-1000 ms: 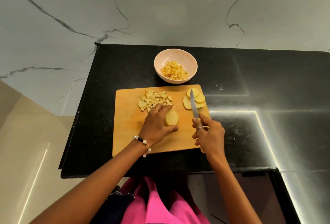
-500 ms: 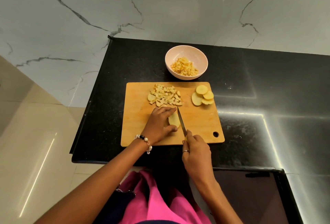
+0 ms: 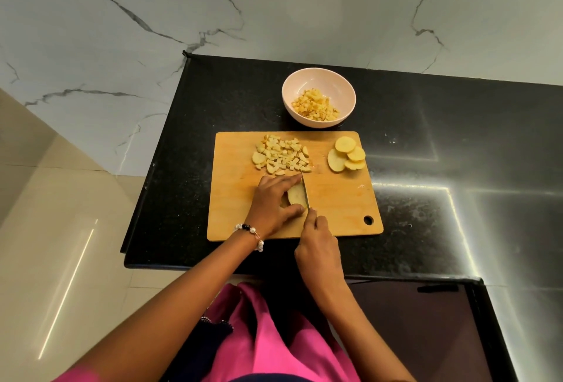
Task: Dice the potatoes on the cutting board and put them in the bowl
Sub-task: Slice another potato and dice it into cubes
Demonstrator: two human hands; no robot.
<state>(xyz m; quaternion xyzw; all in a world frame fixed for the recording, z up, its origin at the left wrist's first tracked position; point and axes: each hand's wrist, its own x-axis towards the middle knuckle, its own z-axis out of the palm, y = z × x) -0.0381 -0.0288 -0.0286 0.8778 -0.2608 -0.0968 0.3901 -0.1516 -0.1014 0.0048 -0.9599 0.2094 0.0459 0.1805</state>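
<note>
A wooden cutting board (image 3: 341, 201) lies on the black counter. My left hand (image 3: 274, 201) presses a potato slice (image 3: 296, 194) flat on the board's middle. My right hand (image 3: 318, 250) grips a knife (image 3: 305, 191) whose blade stands against the slice's right edge. A heap of diced potato (image 3: 281, 154) lies at the board's far left. Three round potato slices (image 3: 345, 154) overlap at the far right corner. Beyond the board stands a pale pink bowl (image 3: 318, 76) with diced potato (image 3: 315, 105) in it.
The black counter (image 3: 457, 153) reaches to the right and ends at a near edge just below the board. A marble wall (image 3: 274, 6) rises behind it. Beige floor tiles (image 3: 54, 229) lie to the left. A dark panel (image 3: 426, 320) sits at the lower right.
My right hand brought the knife from the round slices at the right over to the slice under my left hand. The blade now stands at that slice's right edge.
</note>
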